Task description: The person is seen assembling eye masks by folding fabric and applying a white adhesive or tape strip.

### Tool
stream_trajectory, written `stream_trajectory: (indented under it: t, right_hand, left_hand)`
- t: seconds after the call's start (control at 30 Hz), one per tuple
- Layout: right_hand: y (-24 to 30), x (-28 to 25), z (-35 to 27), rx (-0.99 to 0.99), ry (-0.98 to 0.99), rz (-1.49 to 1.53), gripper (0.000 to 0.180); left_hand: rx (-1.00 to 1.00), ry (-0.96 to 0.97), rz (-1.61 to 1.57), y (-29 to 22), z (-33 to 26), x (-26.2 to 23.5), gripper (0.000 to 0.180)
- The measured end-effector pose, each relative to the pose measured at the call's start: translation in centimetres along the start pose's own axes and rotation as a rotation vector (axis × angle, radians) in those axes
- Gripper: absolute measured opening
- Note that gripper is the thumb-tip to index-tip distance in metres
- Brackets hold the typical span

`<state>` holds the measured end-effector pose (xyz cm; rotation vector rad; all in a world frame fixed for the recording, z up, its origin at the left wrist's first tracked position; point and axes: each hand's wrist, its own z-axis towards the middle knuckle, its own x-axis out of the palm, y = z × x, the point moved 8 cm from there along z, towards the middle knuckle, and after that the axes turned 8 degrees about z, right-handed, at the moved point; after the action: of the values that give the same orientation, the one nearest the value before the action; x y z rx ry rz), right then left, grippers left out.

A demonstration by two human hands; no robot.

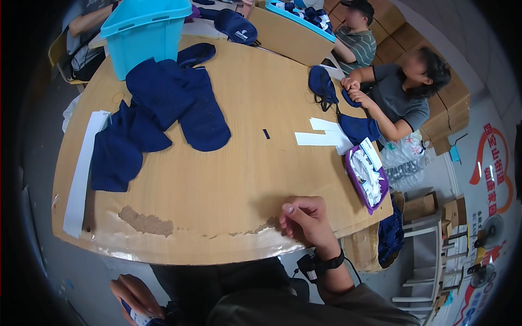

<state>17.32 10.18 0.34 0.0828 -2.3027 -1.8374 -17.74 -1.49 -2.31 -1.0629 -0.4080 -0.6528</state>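
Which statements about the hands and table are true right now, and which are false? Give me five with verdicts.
1. The right hand is at the near side of the table. True.
2. The left hand rests on the tabletop. False: it is off the table, holding a blue-and-white item.
3. White pieces fill the purple basket. True.
4. The turquoise bin stands at the right. False: it stands at the far left.
5. A small dark strip lies on the tabletop. True.

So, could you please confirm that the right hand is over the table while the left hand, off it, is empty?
Not quite: the left hand isn't empty; the head view shows it holding a dark blue and white item. The right hand is over the table, the left off it.
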Motion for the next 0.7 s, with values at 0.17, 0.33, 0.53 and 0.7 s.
stream_trajectory:
  t: [0.17,0.33,0.53,0.7]
  right_hand:
    - [-0.1,-0.2,0.0,0.005,-0.052,-0.001,0.03]
    - [-0.1,0.3,0.0,-0.027,-0.085,-0.071,0.031]
    - [0.3,1.4,0.4,-0.039,-0.108,-0.183,0.031]
    - [0.8,0.6,0.7,-0.067,-0.149,-0.265,0.031]
  left_hand:
    - [0.026,-0.203,0.105,-0.6,-3.6,-3.8,0.03]
    - [0.218,-0.644,0.202,-0.1,-13.3,-13.6,0.041]
    - [0.082,-0.344,0.097,0.4,-13.7,-16.7,0.056]
    - [-0.029,-0.489,-0.002,1.4,-14.4,-17.7,0.058]
